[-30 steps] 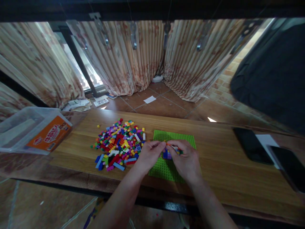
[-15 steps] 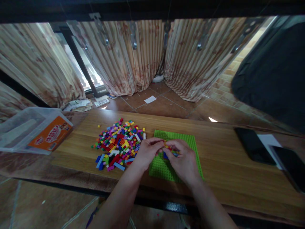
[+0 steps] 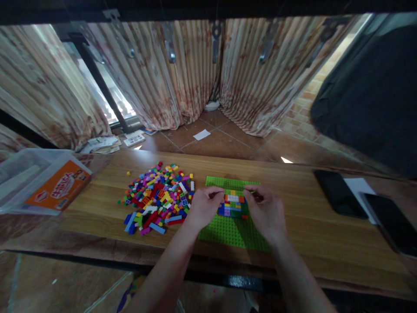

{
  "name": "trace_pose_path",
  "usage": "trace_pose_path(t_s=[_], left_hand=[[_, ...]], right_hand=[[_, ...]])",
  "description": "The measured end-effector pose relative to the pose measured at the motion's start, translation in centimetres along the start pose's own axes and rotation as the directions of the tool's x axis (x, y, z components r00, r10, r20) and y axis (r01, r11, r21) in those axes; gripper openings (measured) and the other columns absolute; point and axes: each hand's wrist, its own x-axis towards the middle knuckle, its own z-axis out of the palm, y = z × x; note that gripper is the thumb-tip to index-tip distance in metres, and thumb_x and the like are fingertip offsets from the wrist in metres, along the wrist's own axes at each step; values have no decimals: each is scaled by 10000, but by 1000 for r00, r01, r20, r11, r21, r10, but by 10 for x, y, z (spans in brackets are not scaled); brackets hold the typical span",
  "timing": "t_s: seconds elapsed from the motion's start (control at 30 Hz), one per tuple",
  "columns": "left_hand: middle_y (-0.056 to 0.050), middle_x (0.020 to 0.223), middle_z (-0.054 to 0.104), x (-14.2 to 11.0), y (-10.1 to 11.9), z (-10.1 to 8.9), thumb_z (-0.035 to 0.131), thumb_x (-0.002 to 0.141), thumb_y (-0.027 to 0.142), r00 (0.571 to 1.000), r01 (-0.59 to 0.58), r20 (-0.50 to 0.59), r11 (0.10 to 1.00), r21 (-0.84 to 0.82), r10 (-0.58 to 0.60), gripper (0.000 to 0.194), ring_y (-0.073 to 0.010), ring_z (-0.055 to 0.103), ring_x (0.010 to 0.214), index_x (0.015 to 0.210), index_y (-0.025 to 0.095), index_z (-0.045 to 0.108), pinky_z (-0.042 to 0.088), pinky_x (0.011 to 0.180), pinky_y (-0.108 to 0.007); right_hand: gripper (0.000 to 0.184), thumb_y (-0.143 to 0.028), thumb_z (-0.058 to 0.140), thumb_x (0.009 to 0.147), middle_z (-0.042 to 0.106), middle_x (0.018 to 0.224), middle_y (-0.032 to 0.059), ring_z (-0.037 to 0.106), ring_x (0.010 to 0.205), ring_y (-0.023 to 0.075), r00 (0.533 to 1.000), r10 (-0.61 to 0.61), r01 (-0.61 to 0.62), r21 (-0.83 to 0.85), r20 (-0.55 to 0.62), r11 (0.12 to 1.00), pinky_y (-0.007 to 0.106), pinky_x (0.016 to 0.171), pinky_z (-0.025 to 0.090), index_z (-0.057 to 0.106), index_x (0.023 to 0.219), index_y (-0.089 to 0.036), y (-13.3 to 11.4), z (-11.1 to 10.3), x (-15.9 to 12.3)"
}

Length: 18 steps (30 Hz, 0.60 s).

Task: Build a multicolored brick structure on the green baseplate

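Note:
A green studded baseplate [image 3: 234, 232] lies on the wooden table [image 3: 299, 217]. On it stands a small block of stacked bricks [image 3: 233, 204] in blue, white, red, green and yellow. My left hand [image 3: 203, 207] rests at the block's left side with its fingers curled in a pinch. My right hand [image 3: 267, 213] is at the block's right side, thumb and fingers pinched together near the top right corner. Whether either pinch holds a brick is hidden. A heap of loose coloured bricks [image 3: 156, 198] lies just left of my left hand.
A clear plastic box with an orange label [image 3: 48, 184] sits at the table's left end. Two dark phones [image 3: 339, 193] [image 3: 389, 224] and a white paper [image 3: 358, 187] lie at the right. Curtains, a tiled floor and a dark cloth are beyond the table.
Both hands were pressed together over the brick block; now they have drawn apart to its left and right sides, and the block shows uncovered on the baseplate.

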Motion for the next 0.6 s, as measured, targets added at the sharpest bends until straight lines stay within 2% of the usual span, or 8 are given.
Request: trace_pose_path(t_s=[0.23,0.43,0.6], left_hand=[[-23,648,702,-1,3,6,581,810,187,998,56,-42,998,-4,-56,205,-140,639,565,936,147,738,491,544,-233],[-21,653,698,1,-1,7,566,814,175,998,41,-52,999,13,-40,205,-147,646,578,944,151,721,487,538,-233],[-34,755,723,3,-5,5,566,801,152,995,-26,-88,995,98,35,192,-156,664,676,903,162,728,506,623,-247]], right_hand=[[295,-362,541,821,741,895,81,661,760,206,999,3,1,-118,36,993,352,721,500,738,939,-177,4,-1,2],[292,-349,536,835,744,969,95,675,824,213,997,-7,19,-158,77,987,359,764,500,738,951,-173,2,0,1],[300,-344,529,842,751,959,91,675,786,204,997,8,6,-181,75,983,349,736,498,738,969,-171,4,0,2]])
